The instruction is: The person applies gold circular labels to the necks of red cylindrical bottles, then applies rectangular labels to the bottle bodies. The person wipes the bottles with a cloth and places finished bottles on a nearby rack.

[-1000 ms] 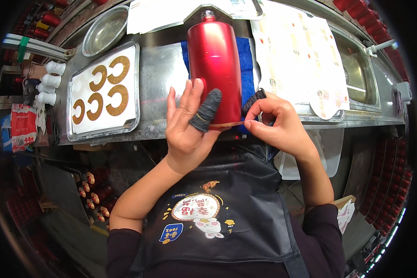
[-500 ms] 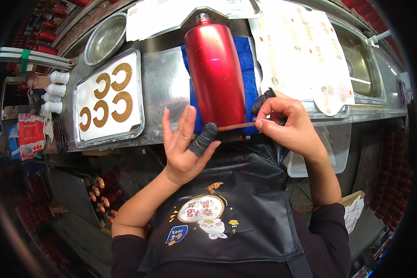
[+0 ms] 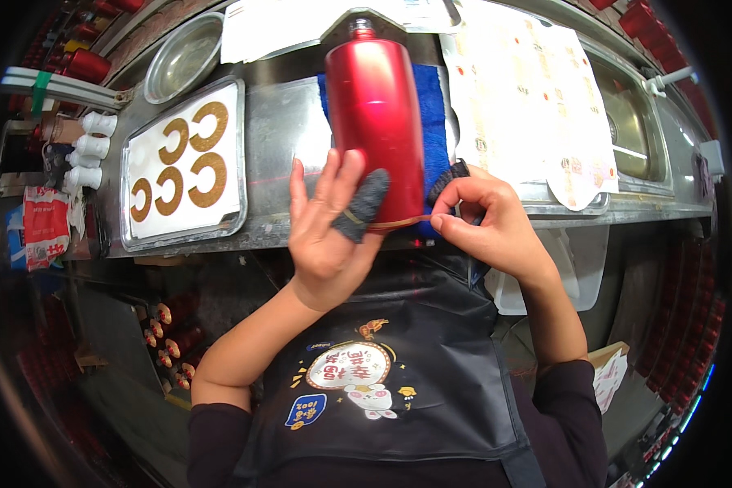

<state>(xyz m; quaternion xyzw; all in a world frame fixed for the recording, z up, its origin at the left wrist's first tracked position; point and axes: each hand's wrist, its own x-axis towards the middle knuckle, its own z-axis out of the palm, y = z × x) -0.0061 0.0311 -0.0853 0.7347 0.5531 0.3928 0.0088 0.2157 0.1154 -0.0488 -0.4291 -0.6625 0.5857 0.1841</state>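
Observation:
A glossy red bottle (image 3: 374, 122) lies on a blue cloth (image 3: 433, 122), its clear neck pointing away from me. Along its near, base end runs a thin gold strip (image 3: 400, 223). My left hand (image 3: 321, 240) rests against the bottle's lower left side with fingers stretched out; a dark grey finger sleeve (image 3: 363, 206) covers one of them. The left thumb is partly hidden. At the base's right corner, my right hand (image 3: 492, 228) pinches the strip's free end between thumb and finger. It too wears a dark finger sleeve (image 3: 446, 180).
To the left, a metal tray (image 3: 240, 187) holds several gold C-shaped pieces on white backing. Behind it is a metal bowl (image 3: 183, 57). Printed white sheets (image 3: 512, 98) lie right of the bottle, with a sink (image 3: 663, 154) beyond. Small white pots (image 3: 93, 150) stand far left.
My right hand has drawn left toward the base, and the strip now lies closer along it. My left hand has slid up and right, flatter against the bottle's side.

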